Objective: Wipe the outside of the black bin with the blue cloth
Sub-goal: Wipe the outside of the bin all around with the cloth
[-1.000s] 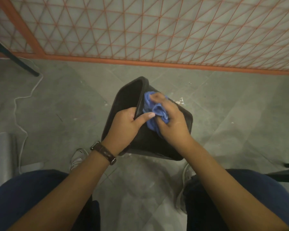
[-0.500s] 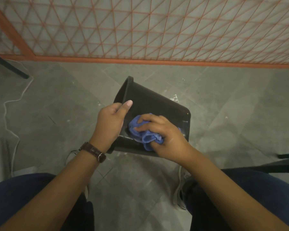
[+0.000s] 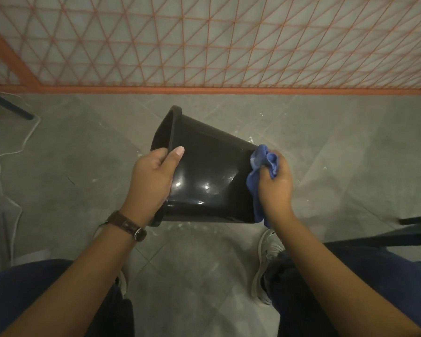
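Bin-wiping at centre frame, black bin (image 3: 204,176) held on its side above the grey floor (image 3: 338,147).

Left hand (image 3: 151,181) is clamped on the bin's rim at centre left, thumb lying along the glossy outer wall, a watch (image 3: 128,226) on its wrist. Right hand (image 3: 275,186) is closed around the bunched blue cloth (image 3: 261,166), pressed against the bin's narrow base end at centre right. An orange lattice fence (image 3: 204,45) fills the upper frame.

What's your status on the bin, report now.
Left hand gripping black bin at its rim, bin tipped sideways. Right hand holds blue cloth against the base end. Nothing in the way.
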